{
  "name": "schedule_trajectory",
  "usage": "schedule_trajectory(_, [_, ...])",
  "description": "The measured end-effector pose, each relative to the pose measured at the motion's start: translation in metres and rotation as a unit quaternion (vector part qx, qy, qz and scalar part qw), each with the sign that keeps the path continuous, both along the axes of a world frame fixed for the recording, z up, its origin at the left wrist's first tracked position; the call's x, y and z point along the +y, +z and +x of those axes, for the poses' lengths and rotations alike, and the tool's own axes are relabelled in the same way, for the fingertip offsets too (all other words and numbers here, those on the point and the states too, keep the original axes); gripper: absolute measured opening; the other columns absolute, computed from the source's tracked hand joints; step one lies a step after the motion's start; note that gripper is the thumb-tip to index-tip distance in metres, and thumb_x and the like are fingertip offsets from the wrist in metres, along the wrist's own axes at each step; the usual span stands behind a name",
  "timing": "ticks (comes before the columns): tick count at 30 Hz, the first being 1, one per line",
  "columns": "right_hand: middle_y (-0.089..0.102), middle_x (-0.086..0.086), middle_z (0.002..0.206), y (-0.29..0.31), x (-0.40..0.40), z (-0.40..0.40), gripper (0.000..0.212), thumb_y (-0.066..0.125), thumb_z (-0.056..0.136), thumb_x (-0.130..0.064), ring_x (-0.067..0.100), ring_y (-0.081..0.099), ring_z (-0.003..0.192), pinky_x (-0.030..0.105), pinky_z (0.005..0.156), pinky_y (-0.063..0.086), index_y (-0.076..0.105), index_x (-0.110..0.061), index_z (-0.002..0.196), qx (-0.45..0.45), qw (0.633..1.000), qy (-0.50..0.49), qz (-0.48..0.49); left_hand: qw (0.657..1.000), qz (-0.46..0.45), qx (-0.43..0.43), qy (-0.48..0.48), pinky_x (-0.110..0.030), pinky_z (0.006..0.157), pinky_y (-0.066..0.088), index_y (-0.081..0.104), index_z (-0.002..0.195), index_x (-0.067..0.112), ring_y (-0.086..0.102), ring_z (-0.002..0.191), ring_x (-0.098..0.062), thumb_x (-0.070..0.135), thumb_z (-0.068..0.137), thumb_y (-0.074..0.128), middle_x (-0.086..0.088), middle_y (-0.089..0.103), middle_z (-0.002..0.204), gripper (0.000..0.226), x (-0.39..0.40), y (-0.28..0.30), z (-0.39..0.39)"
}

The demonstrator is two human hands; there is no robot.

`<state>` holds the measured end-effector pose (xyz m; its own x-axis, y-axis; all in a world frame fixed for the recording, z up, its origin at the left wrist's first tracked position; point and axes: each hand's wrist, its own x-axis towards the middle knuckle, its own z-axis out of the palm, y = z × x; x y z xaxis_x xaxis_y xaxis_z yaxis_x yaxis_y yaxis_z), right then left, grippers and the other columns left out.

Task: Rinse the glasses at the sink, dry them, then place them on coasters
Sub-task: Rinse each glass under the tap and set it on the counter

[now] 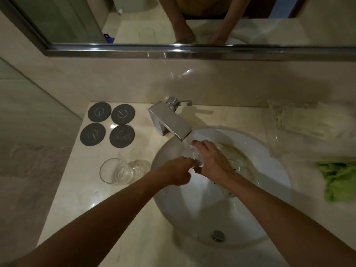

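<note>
Over the white sink basin [269,189], both hands grip one clear glass [194,157] under the water running from the chrome faucet [171,122]. My left hand [179,173] holds its lower end and my right hand [210,158] wraps around its side. A second clear glass [115,171] stands on the counter left of the basin, with another transparent glass [139,167] beside it. Several dark grey round coasters [107,125] lie bare in a square at the back left of the counter.
A white towel [308,120] lies on the counter at the back right, and a green cloth [339,180] sits at the right edge. A mirror [173,22] runs along the wall behind the faucet. The counter [86,199] ends at a wall on the left.
</note>
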<state>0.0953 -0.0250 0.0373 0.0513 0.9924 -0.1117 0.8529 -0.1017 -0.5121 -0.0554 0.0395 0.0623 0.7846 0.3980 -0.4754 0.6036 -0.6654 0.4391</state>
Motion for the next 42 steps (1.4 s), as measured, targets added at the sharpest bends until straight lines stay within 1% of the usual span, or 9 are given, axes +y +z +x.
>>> schedule_trajectory(4, [0.053, 0.004, 0.128, 0.001, -0.002, -0.004, 0.091, 0.088, 0.067, -0.024, 0.023, 0.052, 0.117, 0.050, 0.086, 0.055, 0.039, -0.023, 0.144, 0.005, 1.000, -0.028, -0.009, 0.965, -0.170, -0.159, 0.119, -0.024, 0.097, 0.049, 0.057, 0.134, 0.002, 0.062, 0.120, -0.022, -0.016, 0.081, 0.044, -0.013, 0.065, 0.128, 0.057, -0.004, 0.004, -0.002])
schedule_trajectory(8, [0.049, 0.002, 0.131, 0.002, -0.001, -0.002, 0.091, 0.085, 0.071, -0.030, 0.022, 0.048, 0.119, 0.048, 0.089, 0.053, 0.035, -0.025, 0.146, -0.017, 0.999, -0.004, -0.033, 0.997, 0.068, -0.029, -0.034, -0.031, 0.113, 0.031, 0.048, 0.146, 0.022, 0.038, 0.143, -0.022, -0.005, 0.092, 0.045, -0.003, 0.045, 0.154, 0.060, 0.003, -0.010, -0.020])
schedule_trajectory(11, [0.049, 0.000, 0.129, 0.005, 0.002, 0.000, 0.091, 0.083, 0.069, -0.037, 0.020, 0.049, 0.115, 0.046, 0.089, 0.053, 0.033, -0.027, 0.145, -0.019, 0.999, 0.009, -0.045, 0.955, 0.239, 0.006, -0.175, -0.043, 0.121, 0.016, 0.041, 0.149, 0.025, 0.010, 0.154, -0.016, 0.018, 0.103, 0.050, 0.002, 0.025, 0.164, 0.048, 0.014, -0.018, -0.027])
schedule_trajectory(19, [0.038, -0.005, 0.143, 0.008, 0.003, -0.002, 0.096, 0.086, 0.067, -0.026, 0.016, 0.048, 0.124, 0.043, 0.098, 0.051, 0.030, -0.035, 0.145, 0.159, 0.984, -0.065, -0.052, 0.974, 0.172, -0.118, -0.086, -0.042, 0.083, 0.054, 0.068, 0.104, 0.019, 0.063, 0.103, -0.025, -0.007, 0.083, 0.064, -0.004, 0.067, 0.106, 0.034, 0.029, -0.024, -0.025])
schedule_trajectory(25, [0.042, 0.002, 0.144, -0.001, -0.004, -0.030, 0.094, 0.087, 0.072, -0.019, 0.018, 0.046, 0.129, 0.001, 0.085, 0.023, 0.033, -0.023, 0.149, 0.168, 0.970, -0.171, 0.032, 0.957, 0.227, -0.181, -0.028, -0.033, 0.081, 0.045, 0.070, 0.095, 0.023, 0.066, 0.080, -0.015, 0.012, 0.086, 0.063, 0.005, 0.071, 0.084, 0.016, 0.019, -0.007, -0.012])
schedule_trajectory(30, [0.049, -0.004, 0.137, 0.005, 0.000, -0.020, 0.085, 0.085, 0.071, -0.018, 0.010, 0.048, 0.120, 0.029, 0.092, 0.047, 0.040, -0.028, 0.143, 0.190, 0.972, -0.134, 0.026, 0.967, 0.097, -0.231, 0.038, -0.026, 0.077, 0.046, 0.074, 0.097, 0.018, 0.069, 0.076, -0.012, 0.036, 0.099, 0.053, 0.003, 0.075, 0.088, 0.028, 0.011, -0.001, -0.014])
schedule_trajectory(33, [0.051, -0.014, 0.133, 0.007, 0.003, -0.010, 0.088, 0.082, 0.063, -0.034, 0.012, 0.055, 0.116, 0.047, 0.092, 0.052, 0.036, -0.041, 0.138, 0.168, 0.981, -0.098, -0.011, 0.969, 0.140, -0.185, -0.088, -0.035, 0.089, 0.051, 0.071, 0.103, 0.017, 0.066, 0.096, -0.019, 0.046, 0.104, 0.034, -0.002, 0.072, 0.101, 0.048, 0.024, -0.003, -0.023])
schedule_trajectory(37, [0.057, -0.019, 0.124, 0.011, 0.005, 0.001, 0.086, 0.079, 0.057, -0.049, 0.013, 0.062, 0.109, 0.047, 0.086, 0.055, 0.038, -0.045, 0.133, 0.185, 0.980, -0.060, -0.037, 0.928, 0.252, -0.101, -0.256, -0.047, 0.112, 0.038, 0.070, 0.118, 0.015, 0.040, 0.142, -0.024, 0.027, 0.092, 0.056, -0.010, 0.058, 0.140, 0.031, 0.050, 0.002, -0.020])
schedule_trajectory(42, [0.054, -0.010, 0.130, 0.013, 0.005, 0.006, 0.089, 0.089, 0.065, -0.020, 0.014, 0.059, 0.114, 0.038, 0.089, 0.057, 0.040, -0.037, 0.137, 0.199, 0.977, -0.072, -0.010, 0.991, 0.093, -0.028, -0.088, -0.041, 0.103, 0.047, 0.060, 0.128, 0.013, 0.056, 0.122, -0.023, 0.009, 0.088, 0.056, -0.008, 0.058, 0.137, 0.040, 0.027, 0.009, -0.001])
